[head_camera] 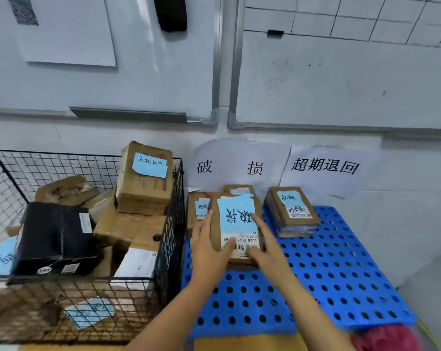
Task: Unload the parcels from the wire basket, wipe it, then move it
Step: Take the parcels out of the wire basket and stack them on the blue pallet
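Parcel in hand: a flat brown cardboard parcel with a blue handwritten note (239,239) lies at centre frame on a blue perforated plastic panel (328,269), just below the white paper sign with two large characters (227,168); it probably sits there because its note matches that sign
Left hand (209,249): open, fingers straight along the parcel's left edge and thumb laid over the shipping label, seemingly squaring it into place
Right hand (265,249): open, fingers spread flat on the parcel's right side, pressing rather than clasping
Sorted piles: a smaller brown parcel (196,209) touches the first one's left side; a tape-wrapped brown parcel (290,211) sits apart to the right, under a second white sign with four characters (325,165), so each sign seems to mark a category
Black wire basket (172,236): left of frame, right beside the panel, and far from unloaded; it holds a black carton (55,236), a tall brown box with a blue note (143,183) and more
Task stage: unloading, by my reading; wiping and moving come later
Room: a pale wall with two whiteboards (341,79) across the upper frame; something fluffy and pink-red (386,338) at lower right
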